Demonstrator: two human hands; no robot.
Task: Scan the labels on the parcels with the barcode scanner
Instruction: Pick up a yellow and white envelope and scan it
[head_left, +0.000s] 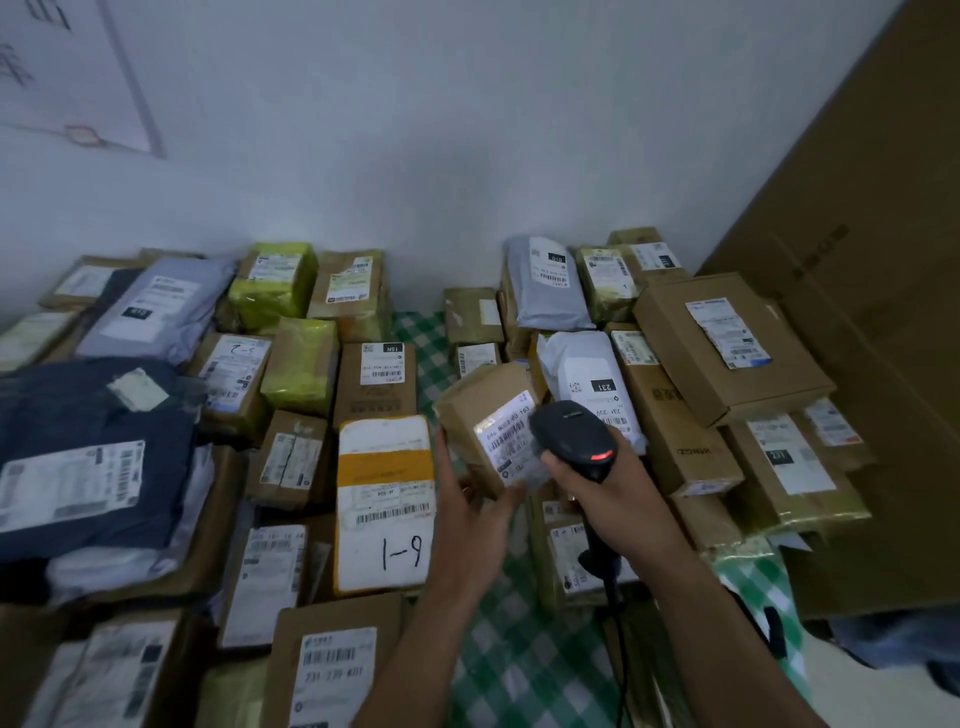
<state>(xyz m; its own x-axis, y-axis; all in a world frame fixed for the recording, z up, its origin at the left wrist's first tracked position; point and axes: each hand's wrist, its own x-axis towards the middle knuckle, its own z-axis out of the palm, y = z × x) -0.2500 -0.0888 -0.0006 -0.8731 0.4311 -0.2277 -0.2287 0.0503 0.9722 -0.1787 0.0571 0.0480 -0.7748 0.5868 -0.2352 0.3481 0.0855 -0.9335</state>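
Note:
My right hand (608, 488) grips a black barcode scanner (571, 434) by its handle. A red light shows on the scanner's head, and its cable hangs down below my wrist. The scanner's nose sits right over the white label (506, 434) of a small brown cardboard parcel (478, 410). My left hand (467, 499) holds that parcel from below and from the left, tilted up off the pile.
Many parcels cover a green checked cloth (511, 639): brown boxes, yellow-taped ones (275, 286), grey mailers (550, 291), a dark blue bag (88, 447) at left, a white-and-orange parcel (384, 499) marked 1-9. A tall cardboard sheet (878, 260) stands at right; a white wall lies behind.

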